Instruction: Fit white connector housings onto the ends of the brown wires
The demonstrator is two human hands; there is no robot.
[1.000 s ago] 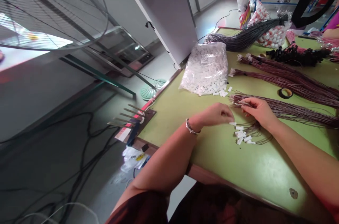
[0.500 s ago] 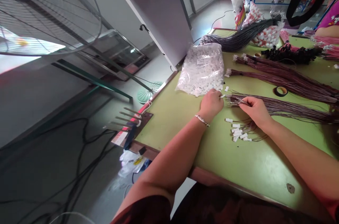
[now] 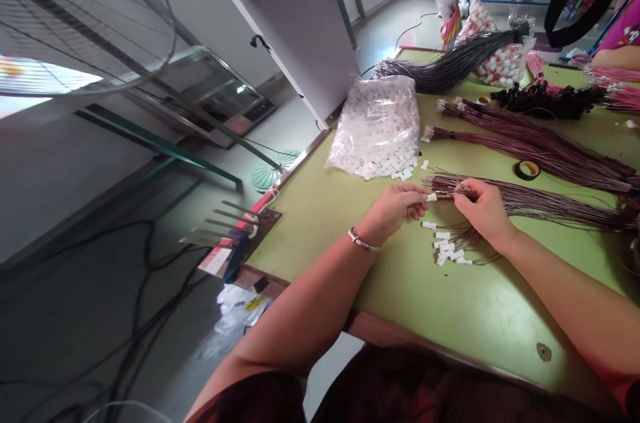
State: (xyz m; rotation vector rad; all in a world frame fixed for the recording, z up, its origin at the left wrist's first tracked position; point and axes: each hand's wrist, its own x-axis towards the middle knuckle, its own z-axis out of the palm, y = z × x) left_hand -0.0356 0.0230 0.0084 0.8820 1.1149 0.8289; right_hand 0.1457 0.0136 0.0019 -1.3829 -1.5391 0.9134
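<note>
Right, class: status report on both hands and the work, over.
Left hand pinching small white plastic connector. Right hand gripping thin brown wire bundle at its end. Nothing between them; white-tipped wires lie beside.

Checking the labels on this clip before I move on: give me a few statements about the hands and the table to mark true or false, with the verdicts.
1. The left hand pinches a white connector. True.
2. The right hand lies flat and empty on the table. False: it pinches the ends of the wires.
3. The bag lies on the table beyond both hands. True.
4. The tape roll sits on the left wrist. False: it lies on the table beyond the wires; the wrist wears a bracelet.
</note>
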